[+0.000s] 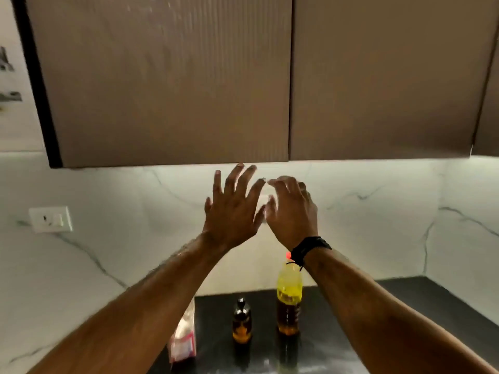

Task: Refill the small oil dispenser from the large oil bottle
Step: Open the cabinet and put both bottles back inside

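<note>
Fingers on both hands spread & released, holding nothing: left hand (232,209), right hand (293,211), raised up by the cabinet's (167,85) lower edge. Large oil bottle (289,298) & small oil dispenser (242,321) stand upright on the dark table (405,306), at 6 o'clock from my hands, well apart from them. Right hand's nearer the bottle, I'd say. Pink packet (185,338) sits at the dispenser's 9; room is open at the bottle's 3.

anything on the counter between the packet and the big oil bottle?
Yes: the small dispenser stands between the packet and the big bottle, apart from both, on the dark counter. Head view.
</note>
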